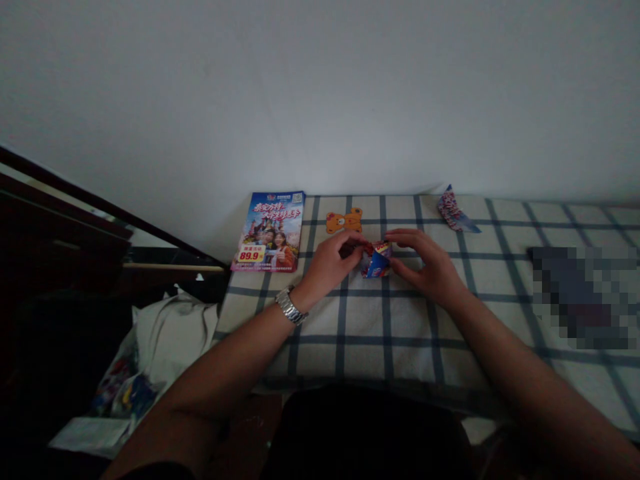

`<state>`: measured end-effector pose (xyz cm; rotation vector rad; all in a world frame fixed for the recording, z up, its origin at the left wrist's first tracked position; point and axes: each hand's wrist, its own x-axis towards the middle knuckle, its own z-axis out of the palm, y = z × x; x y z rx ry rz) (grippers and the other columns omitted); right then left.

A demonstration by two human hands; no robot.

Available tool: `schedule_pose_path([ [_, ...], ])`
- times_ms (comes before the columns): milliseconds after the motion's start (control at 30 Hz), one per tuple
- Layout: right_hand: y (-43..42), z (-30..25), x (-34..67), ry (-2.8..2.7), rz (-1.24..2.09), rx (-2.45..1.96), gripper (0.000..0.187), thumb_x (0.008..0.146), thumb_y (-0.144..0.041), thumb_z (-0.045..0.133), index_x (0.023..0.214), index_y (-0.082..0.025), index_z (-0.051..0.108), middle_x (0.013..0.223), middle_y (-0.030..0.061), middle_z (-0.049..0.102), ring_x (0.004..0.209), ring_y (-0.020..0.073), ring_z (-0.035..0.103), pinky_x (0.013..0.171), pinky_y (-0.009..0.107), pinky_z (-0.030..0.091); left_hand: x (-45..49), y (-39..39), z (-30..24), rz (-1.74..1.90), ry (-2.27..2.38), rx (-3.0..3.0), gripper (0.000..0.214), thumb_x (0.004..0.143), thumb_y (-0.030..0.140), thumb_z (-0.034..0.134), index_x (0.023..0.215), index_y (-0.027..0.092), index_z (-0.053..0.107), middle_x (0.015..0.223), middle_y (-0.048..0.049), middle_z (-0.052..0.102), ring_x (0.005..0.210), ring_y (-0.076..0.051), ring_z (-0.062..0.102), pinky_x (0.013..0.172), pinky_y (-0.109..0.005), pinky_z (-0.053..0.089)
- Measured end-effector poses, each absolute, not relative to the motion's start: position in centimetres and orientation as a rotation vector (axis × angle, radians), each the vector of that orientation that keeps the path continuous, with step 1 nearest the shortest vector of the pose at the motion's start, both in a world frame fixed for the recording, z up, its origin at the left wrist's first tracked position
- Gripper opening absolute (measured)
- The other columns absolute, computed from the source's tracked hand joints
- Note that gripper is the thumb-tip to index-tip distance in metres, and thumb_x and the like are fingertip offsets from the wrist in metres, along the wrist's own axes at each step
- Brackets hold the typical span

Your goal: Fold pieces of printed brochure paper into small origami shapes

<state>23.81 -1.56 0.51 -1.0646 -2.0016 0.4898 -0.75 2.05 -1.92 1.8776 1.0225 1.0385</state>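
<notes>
Centrally, in head view, small folded paper (pixel 379 264) is held over checked cloth (pixel 363 360), near bear cutout (pixel 344 220), to its right and closer to wearer. Left edge is pinched by left hand (pixel 345 253), right edge by right hand (pixel 425 263); hands are apart, paper between. Printed leaflet (pixel 275 232) is laid left of bear cutout; creased colourful piece (pixel 455 212), right.

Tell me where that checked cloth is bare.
Bare checked cloth: in front, between the forearms; and rightward, between the right hand, loose printed paper and pixelated dark object. Crowded: the middle, where both that and the left hand hold folded paper, bear cutout behind; and far left, under the flyer.
</notes>
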Motion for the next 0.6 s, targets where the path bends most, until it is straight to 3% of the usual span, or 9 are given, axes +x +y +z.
schedule_pose_path([
  [100, -1.56, 0.44, 23.72, -2.074, 0.528, -1.005, 0.037, 0.099, -0.031, 0.071, 0.136, -0.03, 0.065, 0.134, 0.0103, 0.071, 0.126, 0.0293, 0.068, 0.109, 0.051, 0.057, -0.71, 2.03, -1.94, 1.029, 1.014, 1.904, 0.019, 0.099, 0.009, 0.066, 0.111, 0.021, 0.073, 0.106, -0.0023, 0.078, 0.095, -0.014, 0.075, 0.092, -0.032, 0.063],
  [300, -1.45, 0.0, 23.57, -2.111, 0.522, -1.042, 0.035, 0.099, -0.032, 0.072, 0.133, -0.029, 0.069, 0.125, 0.0108, 0.073, 0.116, 0.0295, 0.07, 0.101, 0.049, 0.06, -0.58, 1.86, -1.77, 1.05, 1.061, 1.945, 0.016, 0.1, 0.013, 0.068, 0.113, 0.021, 0.073, 0.108, -0.0027, 0.077, 0.087, -0.013, 0.073, 0.086, -0.03, 0.063],
  [500, -1.3, -0.28, 23.55, -2.067, 0.433, -1.179, 0.031, 0.097, -0.034, 0.073, 0.127, -0.026, 0.07, 0.11, 0.0098, 0.075, 0.1, 0.0293, 0.072, 0.088, 0.046, 0.061, -0.56, 1.48, -1.11, 1.115, 1.056, 2.058, 0.014, 0.105, 0.022, 0.064, 0.117, 0.021, 0.07, 0.119, -0.0068, 0.072, 0.112, -0.019, 0.07, 0.098, -0.036, 0.06],
  [600, -1.23, -0.41, 23.65, -2.058, 0.414, -1.236, 0.032, 0.097, -0.035, 0.074, 0.126, -0.026, 0.07, 0.107, 0.0087, 0.076, 0.097, 0.0288, 0.072, 0.085, 0.044, 0.06, -0.55, 1.34, -1.02, 1.097, 1.038, 2.064, 0.016, 0.106, 0.025, 0.062, 0.121, 0.021, 0.067, 0.119, -0.0067, 0.073, 0.111, -0.019, 0.071, 0.099, -0.037, 0.06],
])
